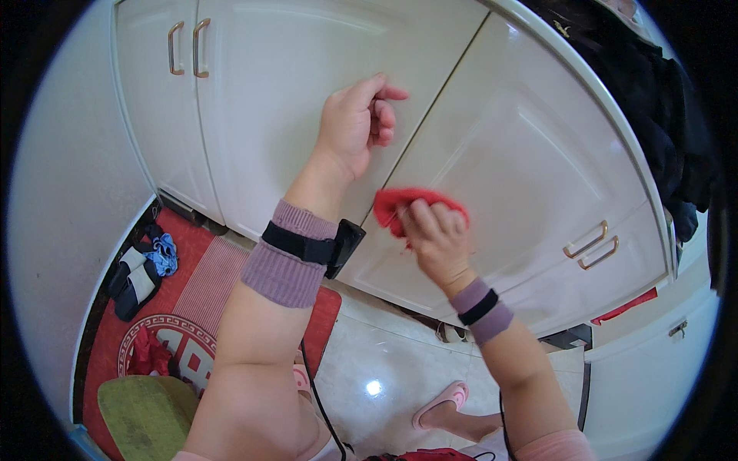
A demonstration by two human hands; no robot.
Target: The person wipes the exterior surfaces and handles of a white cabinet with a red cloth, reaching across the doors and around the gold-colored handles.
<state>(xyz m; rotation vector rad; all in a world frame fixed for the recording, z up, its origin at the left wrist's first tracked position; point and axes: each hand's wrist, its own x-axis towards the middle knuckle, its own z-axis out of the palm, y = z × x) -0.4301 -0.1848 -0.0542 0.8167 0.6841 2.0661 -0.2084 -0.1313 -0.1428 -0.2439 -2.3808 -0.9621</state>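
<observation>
Right hand (437, 234) grip clenches a red cloth (400, 203) bunched above its fingers; left hand (355, 123) curls empty.

No packages, labels, signs or screens

Nothing of that kind shows near the fingers or anywhere else in this view; the surfaces around them are plain and unmarked.

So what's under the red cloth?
The right hand presses the red cloth against a cream cupboard door, close to the gap between two doors. The patch of door right beneath the cloth is covered and cannot be seen.
</observation>
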